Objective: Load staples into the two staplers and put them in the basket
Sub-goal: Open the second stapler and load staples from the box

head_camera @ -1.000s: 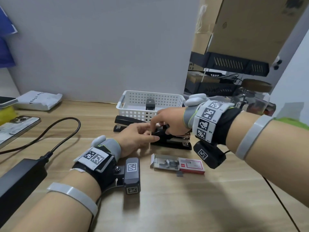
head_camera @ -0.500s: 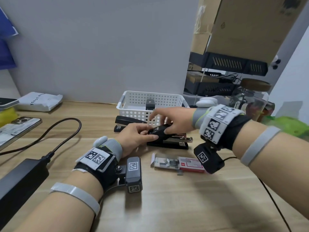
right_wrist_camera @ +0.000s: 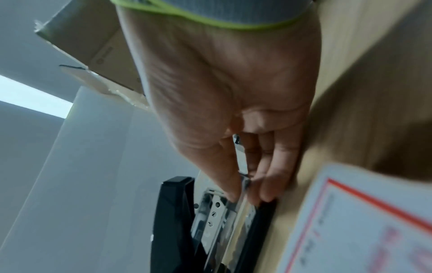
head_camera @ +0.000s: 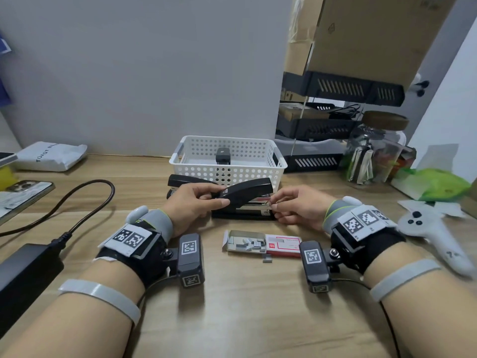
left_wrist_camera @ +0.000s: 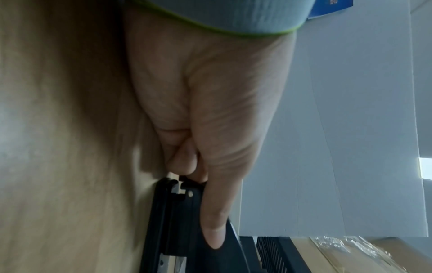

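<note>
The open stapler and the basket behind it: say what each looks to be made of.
Open stapler: the lifted top arm looks like glossy black plastic, judging by its smooth sheen; the staple channel beneath is bright bare metal, probably steel, showing rivets and reflections. Basket: white matte plastic, likely moulded, given its even perforated walls and rounded rim.

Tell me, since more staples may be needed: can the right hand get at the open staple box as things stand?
Probably yes. The staple box lies open on the desk just nearer than the right hand, nothing between. But that hand is pinching the stapler magazine and must let go first.
</note>
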The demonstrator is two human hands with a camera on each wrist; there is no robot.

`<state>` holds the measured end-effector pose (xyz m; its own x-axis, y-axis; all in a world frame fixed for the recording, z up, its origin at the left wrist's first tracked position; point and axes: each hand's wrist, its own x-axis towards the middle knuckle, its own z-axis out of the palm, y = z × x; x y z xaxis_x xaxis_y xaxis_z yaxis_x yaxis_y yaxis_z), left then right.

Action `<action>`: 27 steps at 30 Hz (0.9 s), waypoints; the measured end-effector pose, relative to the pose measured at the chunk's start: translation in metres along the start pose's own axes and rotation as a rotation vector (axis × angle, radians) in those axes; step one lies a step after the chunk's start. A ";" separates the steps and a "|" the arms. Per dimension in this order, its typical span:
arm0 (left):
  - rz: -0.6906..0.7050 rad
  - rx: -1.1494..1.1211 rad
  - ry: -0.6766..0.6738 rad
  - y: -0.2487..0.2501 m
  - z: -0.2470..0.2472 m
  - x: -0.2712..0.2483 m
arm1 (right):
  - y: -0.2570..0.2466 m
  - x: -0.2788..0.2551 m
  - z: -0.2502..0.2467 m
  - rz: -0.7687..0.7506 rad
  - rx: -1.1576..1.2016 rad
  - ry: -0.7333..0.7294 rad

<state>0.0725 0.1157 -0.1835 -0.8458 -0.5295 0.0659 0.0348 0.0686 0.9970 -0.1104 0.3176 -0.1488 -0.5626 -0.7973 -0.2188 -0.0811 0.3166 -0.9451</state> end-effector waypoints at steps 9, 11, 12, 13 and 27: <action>-0.056 -0.080 0.032 0.002 -0.021 -0.006 | 0.008 -0.004 -0.011 0.054 0.259 0.099; -0.054 -0.115 0.013 0.004 -0.023 -0.009 | 0.006 -0.003 -0.010 0.079 0.188 0.118; -0.037 -0.149 0.019 0.006 -0.024 -0.010 | 0.005 -0.003 -0.009 0.086 0.131 0.147; -0.019 -0.220 0.038 0.011 -0.023 -0.010 | 0.003 -0.003 -0.009 0.084 0.074 0.190; -0.114 -0.739 -0.128 0.084 0.052 0.008 | -0.078 -0.015 0.048 -0.655 -0.401 0.174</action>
<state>0.0405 0.1612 -0.1010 -0.9192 -0.3939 0.0007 0.2529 -0.5888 0.7677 -0.0565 0.2803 -0.0830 -0.4158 -0.8039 0.4253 -0.7129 -0.0023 -0.7013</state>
